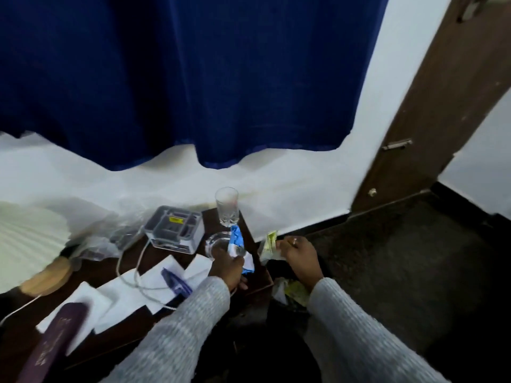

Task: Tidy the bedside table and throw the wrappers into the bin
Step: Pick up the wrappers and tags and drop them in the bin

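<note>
The dark wooden bedside table (132, 324) runs from the lower left to the centre. My left hand (227, 268) rests at its right end, closed on a blue and white wrapper (237, 239) beside a round glass dish (217, 243). My right hand (300, 257) is past the table's right edge, pinching a yellow-green wrapper (270, 241). Below that hand, a dark bin (290, 294) on the floor holds crumpled yellow and white wrappers.
A tall drinking glass (227, 207) stands at the table's back corner, next to a grey plastic box (177, 228). White paper sheets (132, 293), a blue pen (177, 281), a white cable, clear plastic bags and a maroon book (52, 344) lie on the table. A brown door (431, 100) stands right.
</note>
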